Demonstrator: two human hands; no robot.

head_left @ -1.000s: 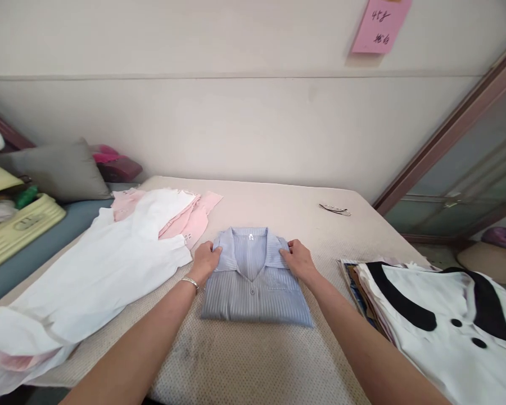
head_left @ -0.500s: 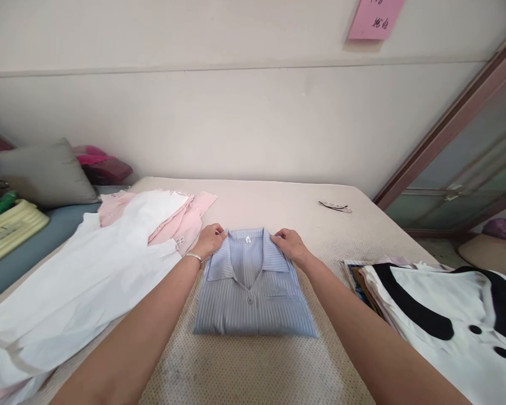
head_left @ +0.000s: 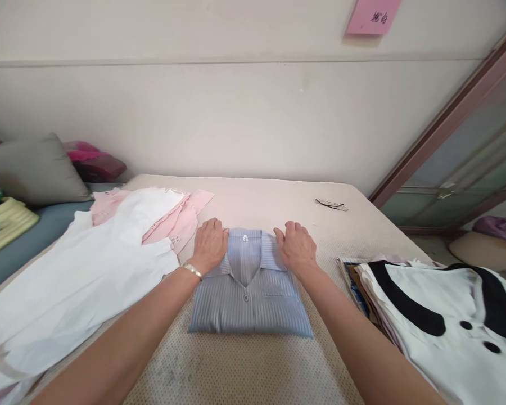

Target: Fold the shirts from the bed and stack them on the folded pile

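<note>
My left hand point(head_left: 209, 245) lies flat, palm down and fingers loosely spread, on the left shoulder of the folded blue striped shirt point(head_left: 249, 292), its fingertips at the shirt's far edge beside the collar point(head_left: 247, 253); a thin bracelet point(head_left: 192, 270) circles that wrist. My right hand point(head_left: 296, 248) rests the same way on the shirt's right shoulder, open and pressing down rather than gripping anything. The shirt sits folded into a neat rectangle, collar away from me and buttons facing up, about the middle of the bed point(head_left: 253, 365), nearer the front edge than the far edge by the wall. Just beside my left hand, toward the bed's left edge, a white garment point(head_left: 80, 281) lies spread out over a pink one point(head_left: 181, 216), and the pink one's edge comes close to the shirt's far left corner. At the bed's right edge, near my right forearm but apart from the shirt, is a stack of folded clothes point(head_left: 365, 289) topped by a white top with black trim point(head_left: 442, 320). Near the far right corner lies a small hair clip point(head_left: 331, 205). Beyond the left edge are a grey pillow point(head_left: 34, 171) and a pink note point(head_left: 373, 17) high on the wall.
</note>
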